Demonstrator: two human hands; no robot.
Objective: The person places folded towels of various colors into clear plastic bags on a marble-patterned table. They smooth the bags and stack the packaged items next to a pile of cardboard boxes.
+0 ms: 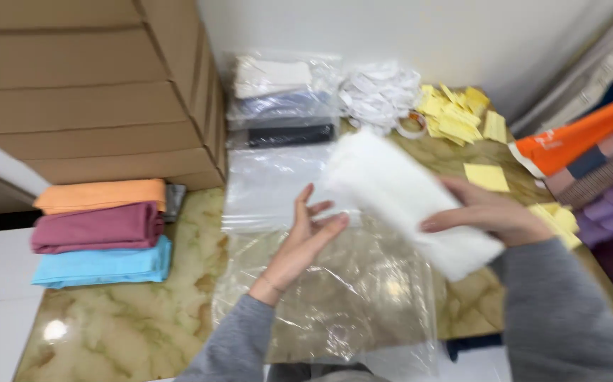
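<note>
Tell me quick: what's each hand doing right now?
Left hand: open, fingers spread, at the clear plastic bag.
Right hand: closed on the white folded cloth.

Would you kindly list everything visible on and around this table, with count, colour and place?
white folded cloth: one, white, held above the table centre
clear plastic bags: a few, transparent, flat on the table under the hands
folded cloths: three, orange, maroon and light blue, stacked at left
cardboard boxes: several, brown, stacked at upper left
bagged cloths: a pile, white, lilac and black, at the back
yellow slips: many, yellow, back right
white tags: a heap, white, at the back
marble table: one, beige-green
left hand: open, fingers near the cloth
right hand: gripping the cloth
</note>
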